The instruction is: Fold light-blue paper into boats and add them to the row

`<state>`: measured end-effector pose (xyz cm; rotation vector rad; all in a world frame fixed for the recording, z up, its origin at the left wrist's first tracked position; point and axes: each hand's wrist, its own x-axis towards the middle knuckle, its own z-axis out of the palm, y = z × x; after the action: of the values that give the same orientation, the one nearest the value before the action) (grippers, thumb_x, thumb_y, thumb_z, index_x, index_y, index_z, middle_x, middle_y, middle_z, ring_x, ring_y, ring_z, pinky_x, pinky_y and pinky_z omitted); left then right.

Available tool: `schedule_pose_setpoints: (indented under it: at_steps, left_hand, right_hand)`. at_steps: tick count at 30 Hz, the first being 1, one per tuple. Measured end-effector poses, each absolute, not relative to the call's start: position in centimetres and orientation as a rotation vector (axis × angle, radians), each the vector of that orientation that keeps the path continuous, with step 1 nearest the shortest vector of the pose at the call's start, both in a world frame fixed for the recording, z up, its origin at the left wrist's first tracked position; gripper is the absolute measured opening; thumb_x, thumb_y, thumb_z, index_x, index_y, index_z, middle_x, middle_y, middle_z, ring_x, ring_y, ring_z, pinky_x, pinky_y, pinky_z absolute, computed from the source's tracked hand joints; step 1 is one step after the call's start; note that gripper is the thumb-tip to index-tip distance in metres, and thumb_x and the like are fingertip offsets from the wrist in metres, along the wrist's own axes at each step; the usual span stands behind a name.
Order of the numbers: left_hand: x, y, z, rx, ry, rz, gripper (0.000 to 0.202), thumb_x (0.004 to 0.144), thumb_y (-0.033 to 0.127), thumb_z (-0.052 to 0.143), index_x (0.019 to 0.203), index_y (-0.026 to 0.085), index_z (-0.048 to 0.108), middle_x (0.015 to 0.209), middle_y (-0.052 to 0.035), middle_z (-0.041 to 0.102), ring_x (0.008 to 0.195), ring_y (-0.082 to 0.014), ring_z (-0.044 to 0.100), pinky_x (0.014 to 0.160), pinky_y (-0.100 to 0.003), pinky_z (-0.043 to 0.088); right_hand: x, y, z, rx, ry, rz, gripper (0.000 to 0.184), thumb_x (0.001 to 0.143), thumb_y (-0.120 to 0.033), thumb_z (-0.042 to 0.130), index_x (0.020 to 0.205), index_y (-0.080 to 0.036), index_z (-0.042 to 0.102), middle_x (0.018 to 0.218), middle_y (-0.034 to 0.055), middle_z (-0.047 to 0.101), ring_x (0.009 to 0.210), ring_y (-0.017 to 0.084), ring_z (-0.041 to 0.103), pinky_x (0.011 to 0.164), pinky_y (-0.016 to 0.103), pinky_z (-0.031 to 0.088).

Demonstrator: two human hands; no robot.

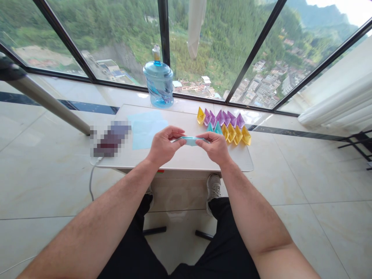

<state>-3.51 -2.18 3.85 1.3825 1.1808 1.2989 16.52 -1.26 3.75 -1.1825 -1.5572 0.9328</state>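
Both my hands hold a folded light-blue paper piece (192,140) above the small white table (180,159). My left hand (164,145) pinches its left end, with fingers curled over the top edge. My right hand (215,146) pinches the right end. The paper is narrow and flattened between them. Just beyond my right hand stand rows of finished paper boats: purple ones (223,117) at the back, yellow ones (236,134) in front, and teal ones (215,128) near my knuckles. A sheet of light-blue paper (145,130) lies flat to the left of my hands.
A blue water jug (159,83) stands at the table's far edge against the window. A blurred dark object (112,138) lies at the table's left, with a cable (91,182) hanging off it. A grey pole (43,99) slants at left. My shoe (213,186) shows under the table.
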Motion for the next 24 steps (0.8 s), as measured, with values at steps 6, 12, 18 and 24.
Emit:
schedule_pose_setpoints:
  at_steps: [6,12,18,24]
  left_hand:
    - [-3.67,-1.96,3.86,1.284,1.18,1.284,0.035,0.064,0.041,0.088,0.083,0.015,0.077,0.073,-0.0024,0.071,0.068,-0.0153,0.061,0.065,-0.028,0.047]
    - [-3.69,-2.03,4.01,1.289,1.164,1.32,0.038,0.065,0.041,0.087,0.093,0.016,0.079,0.078,-0.0035,0.074,0.07,-0.0148,0.061,0.065,-0.026,0.046]
    - [-3.64,-1.95,4.08,1.28,1.206,1.319,0.035,0.064,0.044,0.088,0.084,0.017,0.082,0.077,-0.0045,0.075,0.072,-0.0156,0.061,0.067,-0.027,0.047]
    - [-3.57,-1.89,4.2,1.187,1.16,1.304,0.039,0.058,0.046,0.092,0.082,0.016,0.082,0.076,-0.0062,0.076,0.072,-0.0171,0.063,0.069,-0.029,0.048]
  right_hand:
    - [16.59,-1.28,3.82,-1.154,-1.507,0.992,0.029,0.073,-0.041,0.082,0.091,-0.019,0.079,0.081,0.0039,0.077,0.073,0.017,0.067,0.067,0.03,0.052]
    - [16.49,-1.38,4.03,-1.153,-1.485,0.982,0.029,0.074,-0.044,0.08,0.09,-0.019,0.08,0.075,0.0028,0.075,0.068,0.016,0.064,0.063,0.029,0.049]
    - [16.34,-1.41,3.88,-1.161,-1.514,0.932,0.024,0.076,-0.04,0.079,0.087,-0.019,0.081,0.074,0.0019,0.075,0.068,0.015,0.063,0.064,0.028,0.048]
    - [16.33,-1.48,3.64,-1.158,-1.542,0.871,0.018,0.079,-0.036,0.077,0.085,-0.02,0.081,0.072,0.0009,0.074,0.068,0.015,0.062,0.064,0.028,0.047]
